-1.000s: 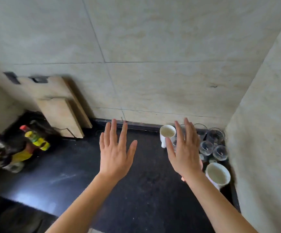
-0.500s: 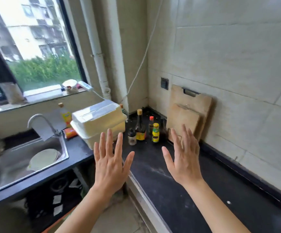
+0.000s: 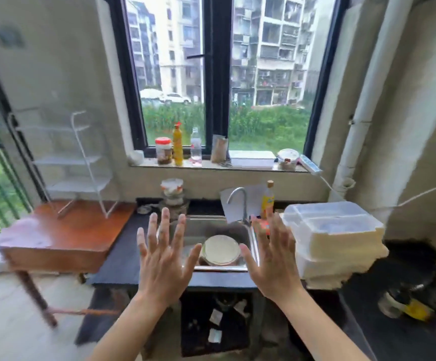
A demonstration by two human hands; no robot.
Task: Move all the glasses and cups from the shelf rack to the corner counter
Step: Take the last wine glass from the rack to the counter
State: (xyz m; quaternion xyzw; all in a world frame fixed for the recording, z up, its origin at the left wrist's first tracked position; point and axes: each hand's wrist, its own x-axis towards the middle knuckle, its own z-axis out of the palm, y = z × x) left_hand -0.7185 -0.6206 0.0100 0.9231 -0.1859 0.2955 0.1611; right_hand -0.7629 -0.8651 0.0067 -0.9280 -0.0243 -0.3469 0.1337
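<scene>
A white wire shelf rack [image 3: 73, 162] stands on a wooden table [image 3: 63, 235] at the left; its tiers show nothing on them. My left hand [image 3: 163, 259] and my right hand [image 3: 274, 259] are both held up in front of me with fingers spread and nothing in them, over the sink [image 3: 250, 230]. No glasses or cups from the corner show in this view; the corner counter lies out of frame to the right.
A plate [image 3: 220, 250] lies in the sink under a tap [image 3: 239, 201]. Stacked foam boxes [image 3: 334, 241] sit on the dark counter [image 3: 394, 321] at right, with bottles [image 3: 415, 303] beyond. Jars and bottles line the windowsill [image 3: 250, 162].
The view has swung left from the corner with the cups, past the cutting boards, to the sink and window. Both hands stay raised, spread and holding nothing.
</scene>
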